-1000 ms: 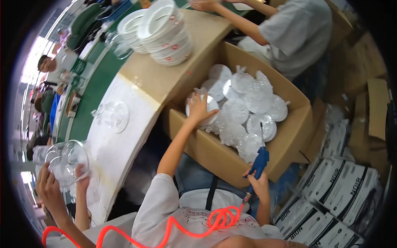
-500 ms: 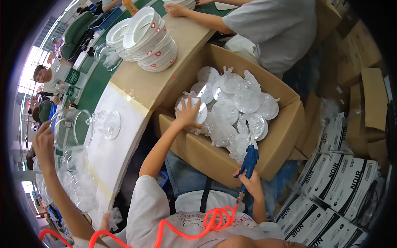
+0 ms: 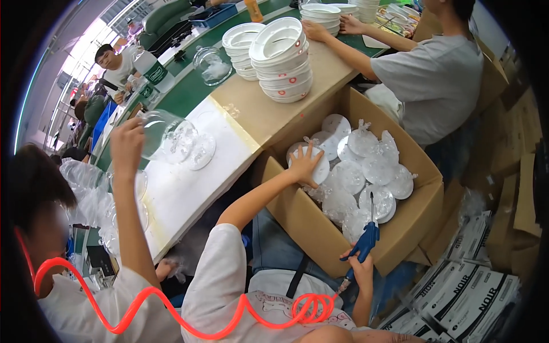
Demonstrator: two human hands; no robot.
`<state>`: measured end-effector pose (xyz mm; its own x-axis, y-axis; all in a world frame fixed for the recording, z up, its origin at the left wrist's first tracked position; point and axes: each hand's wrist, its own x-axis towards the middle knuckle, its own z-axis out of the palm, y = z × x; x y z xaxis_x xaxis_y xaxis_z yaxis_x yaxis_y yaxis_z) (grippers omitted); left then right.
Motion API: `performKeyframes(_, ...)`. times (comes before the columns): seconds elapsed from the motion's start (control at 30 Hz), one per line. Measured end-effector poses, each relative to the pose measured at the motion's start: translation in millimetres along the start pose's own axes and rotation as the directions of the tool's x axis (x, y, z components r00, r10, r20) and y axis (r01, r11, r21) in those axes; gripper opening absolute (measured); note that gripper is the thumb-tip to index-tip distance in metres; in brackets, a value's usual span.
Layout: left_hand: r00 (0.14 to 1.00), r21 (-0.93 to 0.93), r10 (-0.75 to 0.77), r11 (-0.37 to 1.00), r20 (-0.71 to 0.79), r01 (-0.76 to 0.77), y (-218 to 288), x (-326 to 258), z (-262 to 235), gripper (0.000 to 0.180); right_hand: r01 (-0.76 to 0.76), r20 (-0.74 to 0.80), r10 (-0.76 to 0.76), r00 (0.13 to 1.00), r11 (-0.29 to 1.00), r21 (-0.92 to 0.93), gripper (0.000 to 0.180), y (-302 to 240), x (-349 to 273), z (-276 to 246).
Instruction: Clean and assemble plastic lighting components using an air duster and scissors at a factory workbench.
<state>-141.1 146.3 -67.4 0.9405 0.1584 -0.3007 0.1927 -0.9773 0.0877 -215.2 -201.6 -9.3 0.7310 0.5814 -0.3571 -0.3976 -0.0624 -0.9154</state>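
Note:
My left hand (image 3: 305, 164) lies with spread fingers on a round white disc (image 3: 322, 172) at the left inside of an open cardboard box (image 3: 311, 243). My right hand (image 3: 360, 270) grips a blue air blow gun (image 3: 366, 240), its thin dark nozzle pointing up and away over the box's near edge. A coiled red air hose (image 3: 313, 308) joins the gun's lower end and runs off to the left. Several clear plastic pieces with round bases (image 3: 347, 177) are heaped in the box, some with crumpled film around them.
Stacked white ring-shaped parts (image 3: 284, 66) stand on the table (image 3: 191, 131). A co-worker's hand (image 3: 127, 137) at left holds a clear round cover (image 3: 153, 134); another person (image 3: 426, 74) sits beyond the box. White printed cartons (image 3: 469, 297) are piled at lower right.
My view has swung left, so the scene sits farther right and the left co-worker's head shows. That co-worker's clear cover has moved nearer the pieces on the table. My hands keep their places.

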Motion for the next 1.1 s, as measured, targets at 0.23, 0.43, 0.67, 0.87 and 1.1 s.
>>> performKeyframes(0.23, 0.973, 0.016, 0.041, 0.999, -0.227, -0.038, 3.0, -17.2, -27.8, 0.109, 0.015, 0.007, -0.016, 1.0, 0.998, 0.058, 0.035, -0.1, -1.1, 4.3)
performKeyframes(0.43, 0.877, -0.32, -0.11, 0.946, -0.467, -0.052, 0.7, -39.7, -69.1, 0.108, 0.006, -0.002, -0.006, 1.0, 0.999, 0.048, 0.037, -5.2, 0.7, 7.4)
performKeyframes(0.67, 0.987, -0.404, -0.102, -0.903, -0.12, -0.143, -0.7, -38.7, -51.8, 0.068, 0.038, 0.107, -0.005, 0.994, 0.949, -0.313, 0.038, -57.3, 11.4, 21.1)
performKeyframes(0.87, 0.98, -0.248, -0.116, -0.957, -0.159, -0.153, 26.6, -17.3, -23.7, 0.068, 0.121, 0.236, 0.016, 0.972, 0.822, -0.557, 0.036, -89.9, 20.9, 43.4)
performKeyframes(1.1, 0.982, -0.204, -0.133, -0.966, -0.13, -0.158, 36.7, -11.3, -22.4, 0.065, 0.151, 0.253, 0.028, 0.967, 0.739, -0.656, 0.034, -74.4, 21.7, 51.4)
